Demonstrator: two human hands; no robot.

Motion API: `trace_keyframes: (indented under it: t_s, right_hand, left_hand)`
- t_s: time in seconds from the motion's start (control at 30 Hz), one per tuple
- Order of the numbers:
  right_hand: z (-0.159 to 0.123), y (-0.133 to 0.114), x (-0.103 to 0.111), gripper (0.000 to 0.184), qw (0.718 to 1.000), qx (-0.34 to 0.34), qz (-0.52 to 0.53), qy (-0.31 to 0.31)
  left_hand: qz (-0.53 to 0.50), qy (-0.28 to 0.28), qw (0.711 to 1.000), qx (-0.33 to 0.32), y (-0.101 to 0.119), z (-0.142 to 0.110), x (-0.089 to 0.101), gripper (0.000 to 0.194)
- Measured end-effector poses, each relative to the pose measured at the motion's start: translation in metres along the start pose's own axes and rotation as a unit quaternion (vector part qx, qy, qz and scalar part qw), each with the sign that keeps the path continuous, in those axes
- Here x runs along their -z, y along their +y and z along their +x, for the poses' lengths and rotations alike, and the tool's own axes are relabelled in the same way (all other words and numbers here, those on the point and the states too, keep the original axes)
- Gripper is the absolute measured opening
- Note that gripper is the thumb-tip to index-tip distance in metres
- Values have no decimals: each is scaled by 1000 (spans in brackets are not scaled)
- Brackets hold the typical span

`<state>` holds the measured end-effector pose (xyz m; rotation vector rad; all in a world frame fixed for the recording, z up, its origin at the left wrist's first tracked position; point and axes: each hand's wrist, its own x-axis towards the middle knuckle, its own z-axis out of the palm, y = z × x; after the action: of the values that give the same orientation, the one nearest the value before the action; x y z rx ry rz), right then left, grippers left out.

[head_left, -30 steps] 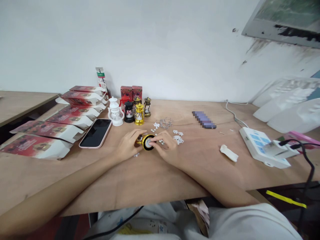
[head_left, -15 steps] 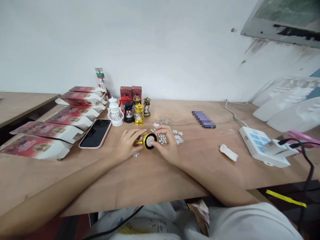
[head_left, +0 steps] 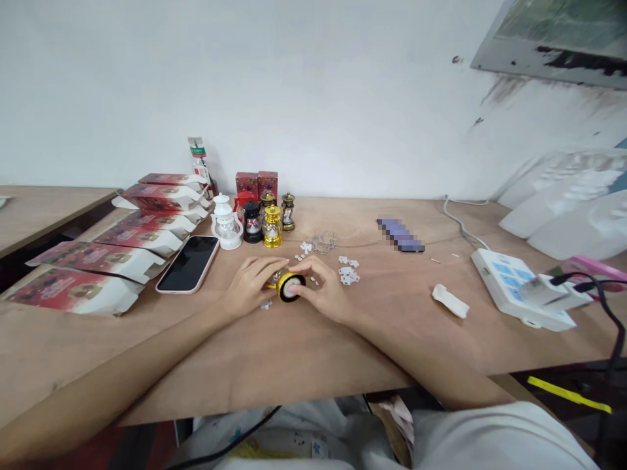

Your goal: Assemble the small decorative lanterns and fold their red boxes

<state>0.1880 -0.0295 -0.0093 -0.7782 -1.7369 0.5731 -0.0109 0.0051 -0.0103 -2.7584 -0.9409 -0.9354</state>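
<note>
A small gold lantern (head_left: 281, 285) is tipped on its side, its round base with a black rim and pale centre turned toward me. My left hand (head_left: 252, 284) is wrapped round the lantern's body from the left. On the other side, my right hand (head_left: 323, 287) has its thumb pressed on the base and its fingers over the rim. Small round pieces (head_left: 314, 282) lie partly hidden behind my right hand. Flat white pieces (head_left: 349, 273) rest to the right of it, and thin wire bits (head_left: 324, 243) lie beyond.
Small lanterns, among them a white one (head_left: 228, 225) and a black one (head_left: 253, 225), stand near two red boxes (head_left: 257, 184). Flattened red cartons (head_left: 63, 290) and a phone (head_left: 189, 264) lie left. A power strip (head_left: 514, 287) with plugs sits right, near a white scrap (head_left: 449, 301).
My right hand's fingers have come down closer round the lantern's base, now covering most of the round pieces. The lantern has shifted slightly down and left.
</note>
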Motion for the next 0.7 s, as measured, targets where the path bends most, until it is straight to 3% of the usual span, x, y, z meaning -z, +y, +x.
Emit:
trace_keyframes:
  t_s: [0.07, 0.13, 0.23, 0.33, 0.43, 0.57, 0.7]
  right_hand:
    - [-4, -4, -1, 23, 988, 92, -94, 78]
    - [-7, -6, -2, 21, 961, 198, -170, 94]
    - [-10, -7, -8, 21, 924, 307, -218, -64]
    - [-11, -7, -20, 26, 884, 322, -259, -218]
    - [-11, -5, -26, 25, 850, 303, -323, -284]
    - [-14, -3, -8, 17, 813, 294, -398, -308]
    - [-17, -14, 16, 16, 807, 298, -445, -250]
  left_hand:
    - [-20, 6, 999, 37, -4, 3, 3, 46]
    - [-33, 29, 996, 73, -9, 5, 7, 46]
    - [-33, 72, 991, 106, -17, 6, 12, 43]
    - [-26, 106, 987, 122, -21, 5, 12, 43]
    - [-25, 129, 982, 133, -20, 3, 10, 45]
    - [-30, 136, 981, 137, -17, 1, 10, 43]
    - [-35, 125, 982, 134, -17, 0, 12, 43]
